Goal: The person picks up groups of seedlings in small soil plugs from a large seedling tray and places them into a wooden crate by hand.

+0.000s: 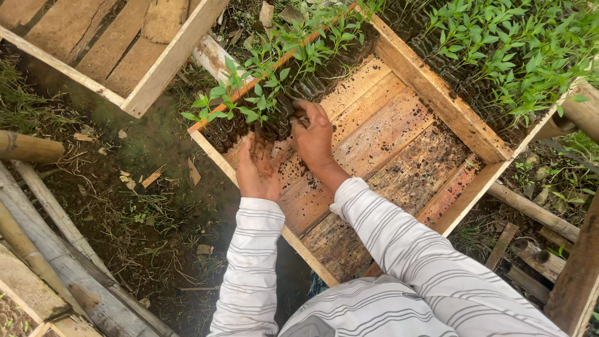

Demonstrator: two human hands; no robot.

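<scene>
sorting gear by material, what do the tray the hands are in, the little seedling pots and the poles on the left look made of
The tray looks like raw, unfinished wooden planks: visible grain, pale boards, soil stains. The seedling pots seem thin black plastic, dark and soft-walled, though small and partly hidden. The poles look like dry bamboo: round, tan, with node rings. Both the left hand and the right hand rest at the pots.

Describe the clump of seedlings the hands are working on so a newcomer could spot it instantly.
Find the middle wooden tray, mostly bare boards. Seedlings line its far edge; the clump sits at that row's near-left end. Only it has the left hand below and the right hand beside it.
</scene>
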